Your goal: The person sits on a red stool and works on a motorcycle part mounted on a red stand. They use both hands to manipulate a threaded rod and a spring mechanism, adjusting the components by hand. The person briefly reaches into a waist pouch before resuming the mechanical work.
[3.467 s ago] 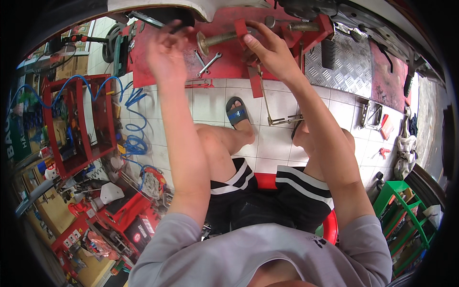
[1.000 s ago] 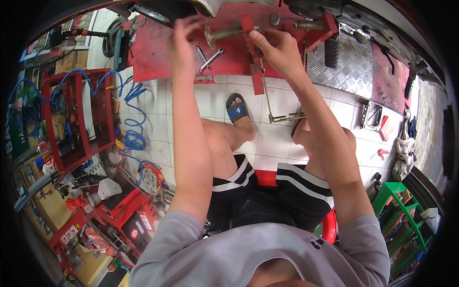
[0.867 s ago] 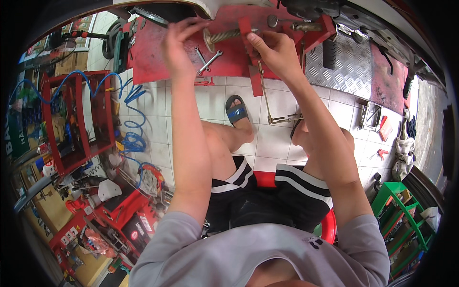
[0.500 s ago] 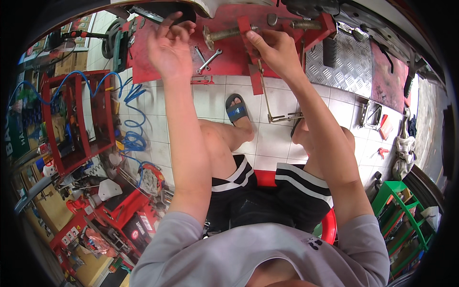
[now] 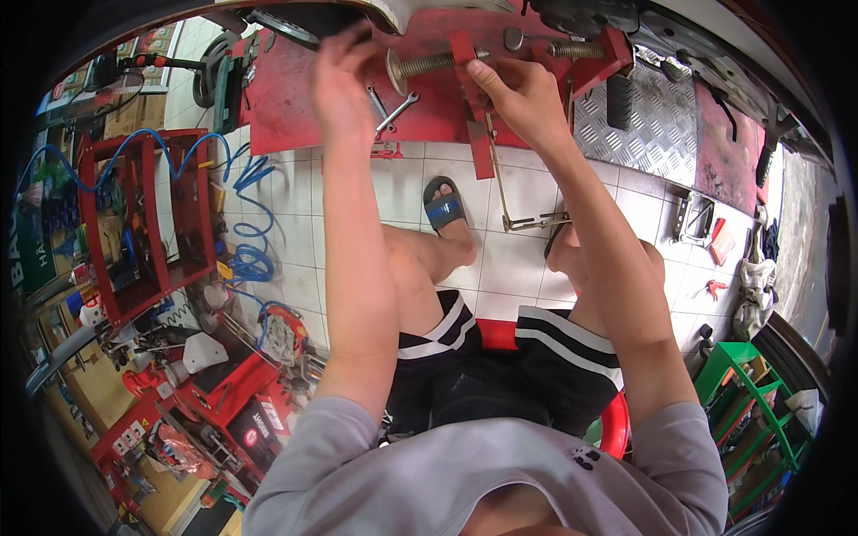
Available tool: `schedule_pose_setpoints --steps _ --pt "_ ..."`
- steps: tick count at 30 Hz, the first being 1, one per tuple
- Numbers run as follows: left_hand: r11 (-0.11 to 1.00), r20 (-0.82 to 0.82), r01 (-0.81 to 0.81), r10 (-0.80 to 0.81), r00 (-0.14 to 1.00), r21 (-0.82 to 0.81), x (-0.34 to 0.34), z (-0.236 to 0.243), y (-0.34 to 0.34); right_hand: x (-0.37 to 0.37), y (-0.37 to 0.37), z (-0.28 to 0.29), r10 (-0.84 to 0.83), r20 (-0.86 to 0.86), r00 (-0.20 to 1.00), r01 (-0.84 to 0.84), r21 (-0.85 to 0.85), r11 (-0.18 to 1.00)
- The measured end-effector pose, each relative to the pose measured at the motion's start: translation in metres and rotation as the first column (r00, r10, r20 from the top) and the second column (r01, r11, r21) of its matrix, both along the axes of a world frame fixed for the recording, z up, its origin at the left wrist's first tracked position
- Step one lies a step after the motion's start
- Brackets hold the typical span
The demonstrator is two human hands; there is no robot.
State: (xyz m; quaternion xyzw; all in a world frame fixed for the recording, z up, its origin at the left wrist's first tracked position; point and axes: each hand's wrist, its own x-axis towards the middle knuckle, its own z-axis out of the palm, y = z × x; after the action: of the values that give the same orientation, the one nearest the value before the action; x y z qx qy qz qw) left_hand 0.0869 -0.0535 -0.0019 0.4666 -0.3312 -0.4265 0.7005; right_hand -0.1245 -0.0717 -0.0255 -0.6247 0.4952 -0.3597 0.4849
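Observation:
My right hand [image 5: 527, 100] is closed around the edge of an upright red steel bar [image 5: 481, 147], its thumb pressed near the top; the other fingers are partly hidden. A thick threaded bolt [image 5: 429, 64] with a round flat head passes through this bar, and its pointed end shows beside my thumb. To the left, my left hand [image 5: 344, 89] is raised short of the bolt head. Its fingers are stretched and smeared by motion, with nothing visible in them. Two wrenches [image 5: 393, 113] lie crossed on the red platform [image 5: 277, 112] between my hands.
Another threaded bolt [image 5: 576, 50] sits in a red bracket [image 5: 612, 58] at the right. A thin metal linkage [image 5: 527, 221] hangs below the bar. At left stand a red rack [image 5: 107, 223] and a coiled blue air hose [image 5: 252, 263]; a green rack [image 5: 737, 353] is at lower right.
My left hand has moved right, toward the bolt head. The bolt has shifted right, with more of its tip showing past the bar. My right hand stays at the bar.

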Motion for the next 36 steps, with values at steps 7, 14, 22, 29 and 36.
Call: schedule_pose_setpoints --steps 7,14,22,29,36 --pt "0.919 0.156 0.000 -0.067 0.985 0.394 0.010 0.000 0.005 0.004 0.002 0.006 0.011 -0.022 1.000 -0.011 0.013 1.000" --pt "0.999 -0.077 -0.013 0.016 0.997 0.037 0.001 0.017 0.000 0.000 -0.001 -0.002 0.000 -0.057 0.998 0.001 0.010 1.000" --pt "0.996 -0.091 0.071 -0.066 0.994 0.051 0.003 0.009 0.000 -0.002 -0.002 -0.001 -0.009 -0.039 0.999 0.009 0.010 1.000" --pt "0.985 -0.049 0.012 -0.003 0.999 0.175 -0.003 0.011 -0.001 -0.004 -0.001 0.007 0.012 -0.118 0.993 -0.013 -0.011 1.000" --pt "0.932 0.330 -0.156 0.041 0.943 0.328 0.005 -0.005 -0.001 -0.005 0.001 0.008 0.036 -0.089 0.995 -0.035 0.014 0.999"
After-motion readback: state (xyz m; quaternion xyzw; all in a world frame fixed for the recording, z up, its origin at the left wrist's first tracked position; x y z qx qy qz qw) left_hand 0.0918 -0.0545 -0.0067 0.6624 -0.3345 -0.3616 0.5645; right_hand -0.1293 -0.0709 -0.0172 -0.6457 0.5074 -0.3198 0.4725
